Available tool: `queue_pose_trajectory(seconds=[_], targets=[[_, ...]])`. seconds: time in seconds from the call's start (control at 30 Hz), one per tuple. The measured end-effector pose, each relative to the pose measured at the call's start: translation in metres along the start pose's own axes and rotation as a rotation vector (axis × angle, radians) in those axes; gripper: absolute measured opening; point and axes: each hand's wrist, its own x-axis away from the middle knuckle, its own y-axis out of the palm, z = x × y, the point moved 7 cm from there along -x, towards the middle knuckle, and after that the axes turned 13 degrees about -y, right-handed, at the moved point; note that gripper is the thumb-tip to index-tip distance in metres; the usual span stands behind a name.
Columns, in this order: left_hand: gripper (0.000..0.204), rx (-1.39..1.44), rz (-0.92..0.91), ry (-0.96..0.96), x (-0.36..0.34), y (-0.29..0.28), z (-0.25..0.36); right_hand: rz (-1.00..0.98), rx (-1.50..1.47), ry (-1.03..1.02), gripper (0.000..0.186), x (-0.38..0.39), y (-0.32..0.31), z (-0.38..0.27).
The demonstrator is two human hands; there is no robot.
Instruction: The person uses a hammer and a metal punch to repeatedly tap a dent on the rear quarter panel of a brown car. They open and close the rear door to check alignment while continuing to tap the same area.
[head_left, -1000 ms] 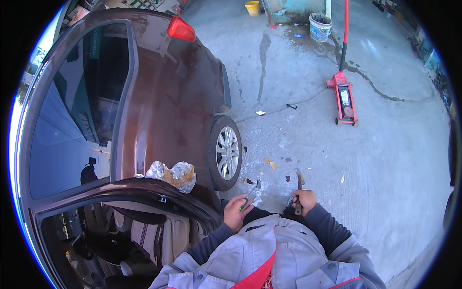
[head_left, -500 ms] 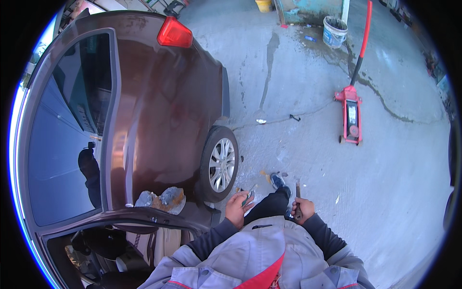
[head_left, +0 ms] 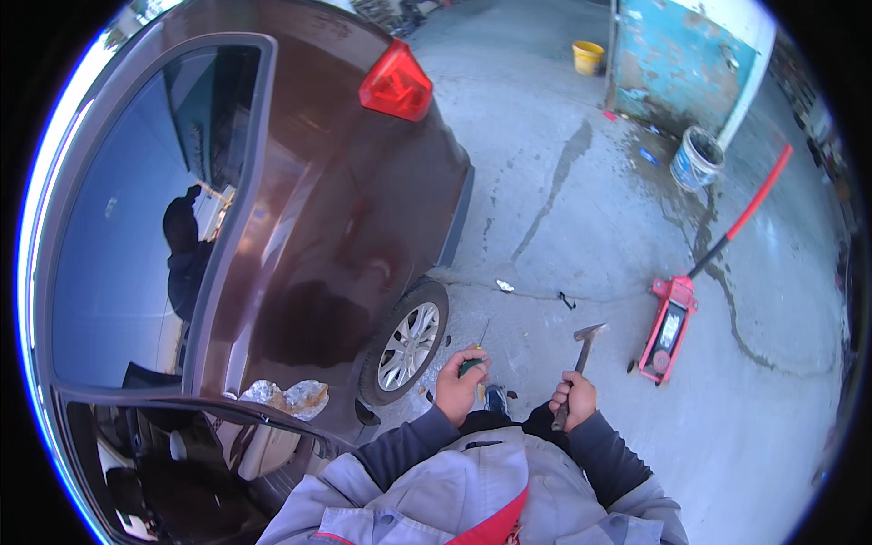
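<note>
My left hand is closed on a green-handled screwdriver, its thin shaft pointing forward. My right hand grips the handle of a worn metal hammer, whose head is raised beyond my fingers. Both hands are held in front of my body, apart from each other. To my left is a brown car with an alloy rear wheel and an open front window. A crumpled silvery bundle with brownish patches rests on the car near that window.
Ahead on the cracked concrete stands a red floor jack with a long upright handle. Farther off are a dirty white bucket, a yellow bucket and a peeling turquoise wall. Small scraps lie beside the wheel.
I have moved forward, bringing the car's rear, wall and jack nearer. The view has swung, so the jack and buckets sit farther right and lower. The hammer head has risen into clearer sight.
</note>
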Motion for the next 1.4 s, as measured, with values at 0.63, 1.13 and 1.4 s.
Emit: queue_pose_trajectory(seconds=[0.63, 1.13, 1.4], targets=[[0.103, -0.606, 0.600, 0.272, 0.158, 0.146, -0.047, -0.807, 0.944, 0.543, 0.035, 0.059, 0.034, -0.011], [0.061, -0.360, 1.062, 0.174, 0.347, 0.109, -0.223, -0.920, 1.141, 0.501, 0.022, 0.140, -0.074, 0.069], [0.030, 1.300, 1.622, 0.010, 0.593, 0.026, -0.704, -0.782, 1.122, 0.637, 0.026, 0.144, -0.162, 0.081]])
